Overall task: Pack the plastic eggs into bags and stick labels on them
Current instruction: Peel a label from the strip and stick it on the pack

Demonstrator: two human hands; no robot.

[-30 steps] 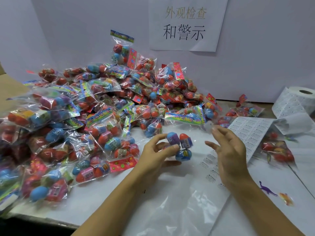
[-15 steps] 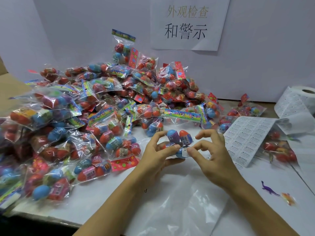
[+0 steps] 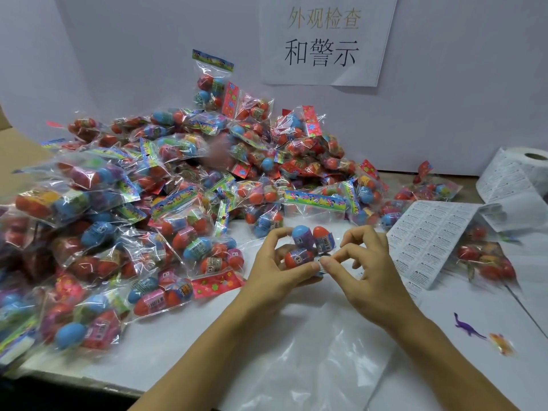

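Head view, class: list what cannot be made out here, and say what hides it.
1. Label sheet: print too small to read.
2. Eggs in the left hand: how many, since fingers cover some.
3. Small label at the right hand: fingertips hide it.
4. Label roll: cut off by the right edge.
5. Pile of bags: left side blurred.

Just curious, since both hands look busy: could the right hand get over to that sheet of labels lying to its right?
Probably yes. The label sheet lies flat just beside the right hand with nothing between them, though its fingertips now pinch a small label at the eggs.
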